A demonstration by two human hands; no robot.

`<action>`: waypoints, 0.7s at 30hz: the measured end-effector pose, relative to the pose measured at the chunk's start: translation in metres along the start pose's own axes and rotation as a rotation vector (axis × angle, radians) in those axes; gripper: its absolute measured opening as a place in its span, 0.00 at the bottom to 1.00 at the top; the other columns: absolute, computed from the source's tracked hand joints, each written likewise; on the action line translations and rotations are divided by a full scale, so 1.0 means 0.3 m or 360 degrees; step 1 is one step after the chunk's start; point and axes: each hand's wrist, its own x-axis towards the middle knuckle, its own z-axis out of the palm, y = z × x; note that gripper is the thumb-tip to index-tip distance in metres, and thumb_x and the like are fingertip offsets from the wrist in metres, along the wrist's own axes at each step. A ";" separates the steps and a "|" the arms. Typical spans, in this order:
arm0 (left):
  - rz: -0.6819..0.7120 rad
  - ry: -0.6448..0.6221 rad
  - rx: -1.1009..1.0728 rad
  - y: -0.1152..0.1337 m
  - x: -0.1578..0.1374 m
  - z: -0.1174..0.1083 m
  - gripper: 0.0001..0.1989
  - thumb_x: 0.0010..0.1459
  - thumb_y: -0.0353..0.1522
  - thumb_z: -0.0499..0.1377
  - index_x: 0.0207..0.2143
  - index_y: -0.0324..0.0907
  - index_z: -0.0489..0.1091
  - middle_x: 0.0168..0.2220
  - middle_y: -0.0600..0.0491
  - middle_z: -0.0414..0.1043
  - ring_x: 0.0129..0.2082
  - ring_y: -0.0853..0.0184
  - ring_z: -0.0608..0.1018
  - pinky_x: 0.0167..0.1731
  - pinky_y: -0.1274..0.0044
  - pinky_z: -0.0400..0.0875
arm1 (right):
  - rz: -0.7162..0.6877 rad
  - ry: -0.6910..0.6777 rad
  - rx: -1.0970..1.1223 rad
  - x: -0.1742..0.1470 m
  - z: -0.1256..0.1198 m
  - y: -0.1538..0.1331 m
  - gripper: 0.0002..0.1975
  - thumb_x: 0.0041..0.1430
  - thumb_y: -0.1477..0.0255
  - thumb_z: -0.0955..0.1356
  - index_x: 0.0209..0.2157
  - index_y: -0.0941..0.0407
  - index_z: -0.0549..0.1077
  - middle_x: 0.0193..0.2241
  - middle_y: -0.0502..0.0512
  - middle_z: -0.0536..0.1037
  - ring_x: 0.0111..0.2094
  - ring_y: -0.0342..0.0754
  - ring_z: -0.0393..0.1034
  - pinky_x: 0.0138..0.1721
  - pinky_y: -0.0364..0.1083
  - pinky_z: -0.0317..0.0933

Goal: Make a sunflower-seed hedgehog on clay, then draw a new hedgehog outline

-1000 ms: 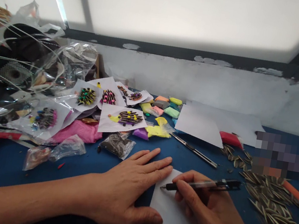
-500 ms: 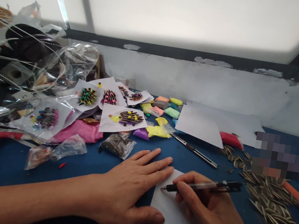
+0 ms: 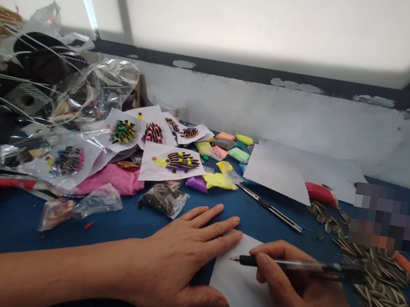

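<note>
A blank white sheet of paper (image 3: 232,297) lies on the blue table in front of me. My left hand (image 3: 183,260) rests flat with fingers spread, its fingertips and thumb on the sheet's left edge. A black pen (image 3: 288,264) is pinched between the thumb and fingers of my right hand (image 3: 307,296), over the sheet. The pen points left, its tip close to the paper near my left fingers; whether it touches I cannot tell. The pen's back end is blurred. Part of the sheet is hidden under my right hand.
Striped sunflower seeds (image 3: 386,294) spread at the right. A utility knife (image 3: 270,206) lies behind the sheet, near blank papers (image 3: 276,171) and colored clay packets (image 3: 220,179). Seed-and-clay hedgehogs on paper (image 3: 182,163) stand left of them. Plastic bags (image 3: 115,81) and cables pile up far left.
My right hand and the pen have shifted slightly right, and the pen lies flatter. My left hand stays in place on the sheet. The whole view has slid a little.
</note>
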 end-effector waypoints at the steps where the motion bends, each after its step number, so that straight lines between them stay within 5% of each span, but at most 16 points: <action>1: 0.0003 0.0000 0.0002 -0.001 -0.001 0.000 0.43 0.62 0.52 0.57 0.70 0.40 0.46 0.70 0.48 0.36 0.69 0.48 0.39 0.65 0.53 0.38 | -0.0003 -0.0003 -0.0010 -0.002 0.002 0.000 0.13 0.59 0.59 0.67 0.25 0.49 0.74 0.19 0.45 0.71 0.20 0.42 0.64 0.22 0.39 0.61; 21: 0.0082 0.0023 -0.0022 -0.002 -0.003 0.008 0.40 0.64 0.49 0.56 0.70 0.42 0.45 0.70 0.48 0.36 0.69 0.54 0.42 0.67 0.61 0.34 | -0.0027 -0.0338 0.0057 0.018 -0.010 0.039 0.14 0.61 0.56 0.66 0.31 0.50 0.76 0.24 0.48 0.75 0.26 0.45 0.70 0.26 0.40 0.65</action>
